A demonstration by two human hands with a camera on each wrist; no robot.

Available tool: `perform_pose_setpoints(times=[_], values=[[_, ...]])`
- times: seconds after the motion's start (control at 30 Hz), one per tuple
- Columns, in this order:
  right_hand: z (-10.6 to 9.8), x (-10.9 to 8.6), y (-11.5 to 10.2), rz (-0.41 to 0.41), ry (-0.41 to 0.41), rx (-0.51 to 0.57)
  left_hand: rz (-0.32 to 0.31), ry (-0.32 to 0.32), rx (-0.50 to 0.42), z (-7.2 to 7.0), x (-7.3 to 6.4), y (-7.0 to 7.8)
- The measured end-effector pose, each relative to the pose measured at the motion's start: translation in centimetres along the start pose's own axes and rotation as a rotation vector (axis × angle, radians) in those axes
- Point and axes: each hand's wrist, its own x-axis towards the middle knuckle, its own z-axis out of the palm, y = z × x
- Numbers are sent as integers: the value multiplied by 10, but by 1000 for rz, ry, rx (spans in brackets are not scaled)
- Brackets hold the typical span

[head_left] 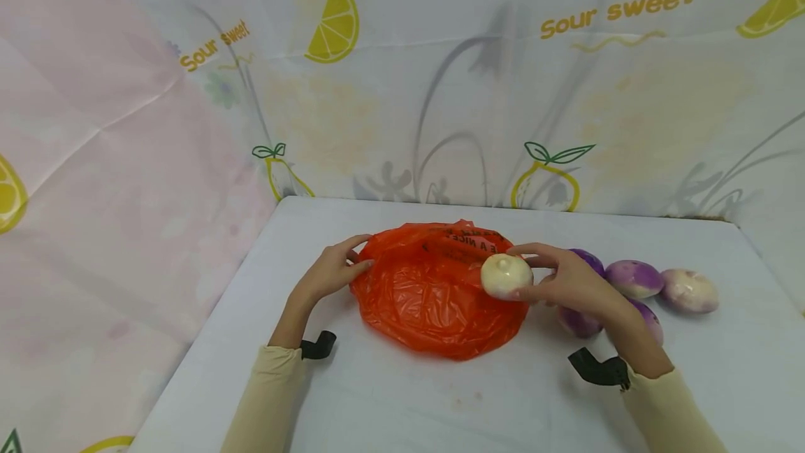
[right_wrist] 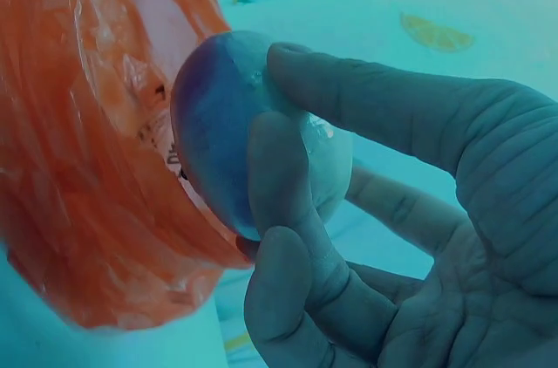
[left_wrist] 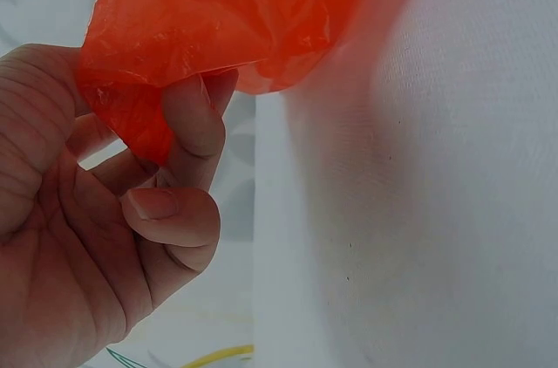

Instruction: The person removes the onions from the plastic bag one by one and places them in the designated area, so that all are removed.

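A red plastic bag (head_left: 434, 299) with dark print lies on the white table, its mouth spread. At its left edge, my left hand (head_left: 333, 268) pinches the bag's rim; in the left wrist view the thin film (left_wrist: 218, 19) passes between thumb and fingers. My right hand (head_left: 575, 285) holds a turnip (head_left: 505, 275) by thumb and fingertips at the bag's right side. From the head its pale, nubbed end shows; the right wrist view shows the turnip's purple side (right_wrist: 214, 132) facing the bag. What the bag contains cannot be made out.
Several more purple-and-white turnips (head_left: 634, 279) lie close together on the table (head_left: 440, 404), right of the bag and partly behind my right hand. A pale turnip (head_left: 689, 291) sits farthest right. Behind the table hangs a cloth (head_left: 402, 89) printed with lemons.
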Motion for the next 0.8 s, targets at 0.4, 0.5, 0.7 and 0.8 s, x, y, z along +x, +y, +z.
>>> perform_pose_setpoints(times=[0.4, 0.5, 0.7, 0.8], values=[[-25, -25, 15, -82, 18, 25, 2, -5, -1, 2, 2, 1], [-31, -31, 19, -107, 21, 32, 2, -9, -2, 3, 2, 0], [-44, -43, 31, -149, 117, -135, -5, -9, 0, 3, 1, 0], [-52, -51, 36, -116, 126, -156, -7, -8, 0, 3, 1, 0]])
